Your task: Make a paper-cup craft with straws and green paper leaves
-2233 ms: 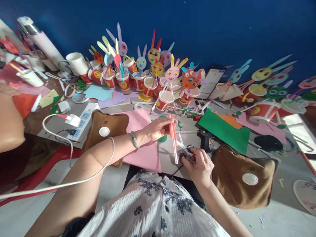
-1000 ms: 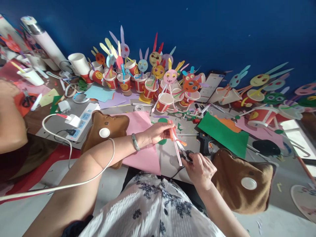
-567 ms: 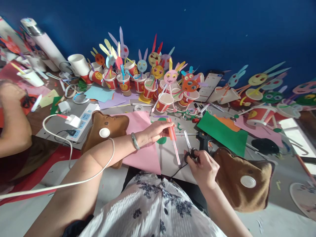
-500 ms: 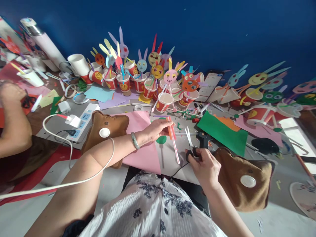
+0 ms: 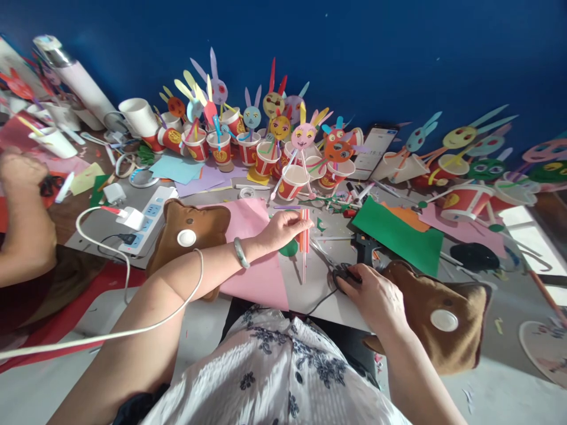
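My left hand [image 5: 283, 229] pinches a bundle of thin strips and a straw [image 5: 303, 236], orange and pink, held upright over the grey table. My right hand [image 5: 376, 295] is closed round the black handles of a pair of scissors [image 5: 339, 270]; the blades lie low and point up-left toward the strips. A pink paper sheet [image 5: 257, 248] lies under my left wrist, with a green paper disc [image 5: 289, 248] just below the left hand.
Several red paper cups with rabbit-faced paper heads [image 5: 292, 153] crowd the back of the table [image 5: 101, 224]. Two brown bear-shaped cushions [image 5: 190, 233] [image 5: 443, 313] flank my hands. A power strip [image 5: 148, 218], green paper [image 5: 398, 233], a phone [image 5: 374, 150] and another person's arm [image 5: 22, 224] are nearby.
My right hand lowered the scissors from upright to nearly flat on the table. The left hand turned the strips from slanted to vertical.
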Tool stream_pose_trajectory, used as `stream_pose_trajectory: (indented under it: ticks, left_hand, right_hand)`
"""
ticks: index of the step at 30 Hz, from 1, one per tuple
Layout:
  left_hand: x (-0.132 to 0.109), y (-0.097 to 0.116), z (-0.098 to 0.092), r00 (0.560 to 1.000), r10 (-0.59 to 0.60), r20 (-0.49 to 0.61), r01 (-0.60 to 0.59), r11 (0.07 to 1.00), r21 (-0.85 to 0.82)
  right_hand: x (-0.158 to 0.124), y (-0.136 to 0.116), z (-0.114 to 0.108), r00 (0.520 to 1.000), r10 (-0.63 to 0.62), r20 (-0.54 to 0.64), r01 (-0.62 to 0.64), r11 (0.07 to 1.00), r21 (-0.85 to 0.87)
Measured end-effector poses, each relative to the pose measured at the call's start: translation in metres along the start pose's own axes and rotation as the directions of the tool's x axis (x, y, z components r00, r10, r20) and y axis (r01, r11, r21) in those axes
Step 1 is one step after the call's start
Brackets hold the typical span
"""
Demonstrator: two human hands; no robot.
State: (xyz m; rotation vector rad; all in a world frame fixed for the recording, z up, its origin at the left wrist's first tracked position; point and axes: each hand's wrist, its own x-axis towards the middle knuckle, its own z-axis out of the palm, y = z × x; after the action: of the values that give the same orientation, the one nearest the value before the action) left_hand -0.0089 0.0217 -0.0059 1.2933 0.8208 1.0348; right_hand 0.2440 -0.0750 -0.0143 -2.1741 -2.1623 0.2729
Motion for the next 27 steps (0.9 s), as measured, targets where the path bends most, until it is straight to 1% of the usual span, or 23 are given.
stream_pose_trajectory:
  ticks: [5, 8, 10, 12, 17, 20, 23, 25, 27]
  left_hand:
    - [0.000, -0.001, 0.002, 0.999, -0.002, 0.044, 0.003, 1.000, -0.010]
    - [-0.001, -0.001, 0.002, 0.997, -0.020, 0.079, 0.022, 1.000, -0.018]
    - [-0.001, -0.001, 0.002, 0.995, -0.027, 0.094, 0.028, 1.000, -0.013]
    - [-0.002, -0.002, 0.002, 0.994, -0.027, 0.101, 0.028, 1.000, -0.007]
    - [-0.003, 0.000, 0.003, 0.992, -0.062, 0.113, 0.067, 0.997, -0.042]
    - [-0.004, 0.005, 0.004, 0.981, -0.144, 0.128, 0.159, 0.980, -0.118]
    - [-0.005, 0.010, 0.005, 0.956, -0.262, 0.134, 0.289, 0.926, -0.245]
    - [-0.005, 0.013, 0.005, 0.930, -0.334, 0.153, 0.366, 0.882, -0.298]
    - [-0.006, 0.013, 0.005, 0.898, -0.393, 0.196, 0.436, 0.849, -0.297]
  right_hand:
    - [0.013, -0.001, -0.011, 0.993, -0.015, 0.115, 0.015, 1.000, 0.001]
    - [0.021, -0.002, -0.019, 0.983, -0.079, 0.164, 0.075, 0.997, 0.034]
    - [0.026, -0.002, -0.022, 0.976, -0.146, 0.159, 0.141, 0.989, 0.040]
    - [0.030, -0.002, -0.022, 0.973, -0.186, 0.140, 0.186, 0.982, 0.012]
    - [0.038, -0.004, -0.018, 0.976, -0.195, 0.099, 0.205, 0.974, -0.095]
    - [0.042, -0.005, -0.016, 0.977, -0.198, 0.084, 0.207, 0.972, -0.116]
    - [0.044, -0.005, -0.017, 0.976, -0.211, 0.052, 0.214, 0.975, -0.067]
    - [0.043, -0.008, -0.019, 0.975, -0.220, -0.021, 0.221, 0.975, 0.035]
    - [0.041, -0.015, -0.024, 0.974, -0.197, -0.109, 0.217, 0.951, 0.223]
